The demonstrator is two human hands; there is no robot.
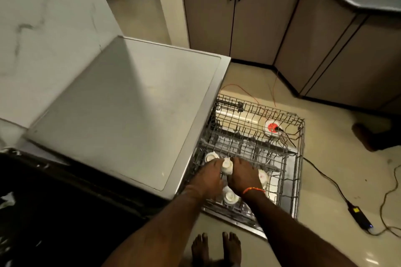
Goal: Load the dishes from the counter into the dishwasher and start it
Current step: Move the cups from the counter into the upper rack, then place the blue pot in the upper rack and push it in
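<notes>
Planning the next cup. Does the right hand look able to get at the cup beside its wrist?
Probably yes: the cup sits in the pulled-out rack just beside the right hand, uncovered from above. That hand now grips another cup.

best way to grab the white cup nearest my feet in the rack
Take the white ceramic cup by its outer wall, coming straight down from above. It appears to sit upside down with its base up in the grey wire rack, so no open rim shows; wires crowd its sides.
</notes>
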